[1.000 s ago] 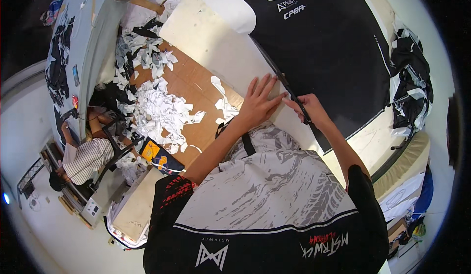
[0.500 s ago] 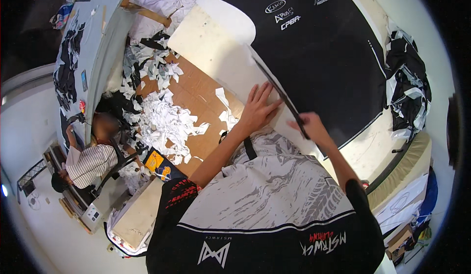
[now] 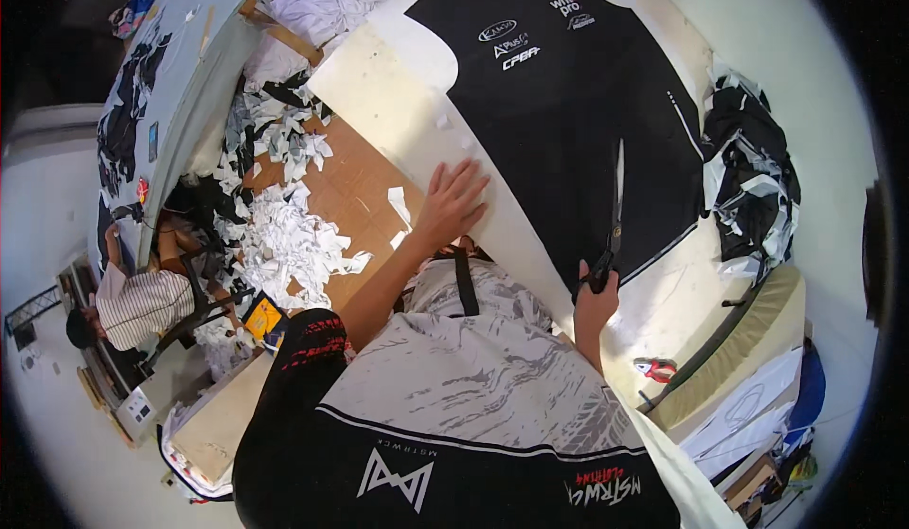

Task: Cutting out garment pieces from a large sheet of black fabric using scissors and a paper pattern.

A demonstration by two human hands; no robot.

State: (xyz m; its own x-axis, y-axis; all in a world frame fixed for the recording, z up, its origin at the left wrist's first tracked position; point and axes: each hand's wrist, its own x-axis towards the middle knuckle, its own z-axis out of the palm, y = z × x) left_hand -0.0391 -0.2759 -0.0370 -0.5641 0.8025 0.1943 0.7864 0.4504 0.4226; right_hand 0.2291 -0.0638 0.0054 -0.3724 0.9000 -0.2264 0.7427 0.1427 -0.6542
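A black fabric panel [image 3: 568, 131] with white printed logos and a white margin [image 3: 374, 60] lies on a pale cream table [image 3: 691, 254]. My left hand [image 3: 453, 202] rests on the white strip along the panel's left side, fingers spread. My right hand [image 3: 597, 297] is closed on the handles of large scissors [image 3: 615, 221], whose blades point up over the lower black fabric, looking closed. A small red-handled tool [image 3: 655, 370] lies on the table right of that hand.
Black and white scraps [image 3: 743, 169] are heaped on the right. White offcuts [image 3: 284, 235] cover the brown floor at left. A seated person in a striped shirt [image 3: 142, 306] is beside a grey-blue table [image 3: 142, 112]. A rolled-edged padded board [image 3: 729, 340] stands lower right.
The scissors have left the slanted line at the white edge and swung upright, rightward over the black fabric. My right hand has dropped lower. The panel appears further left in view.
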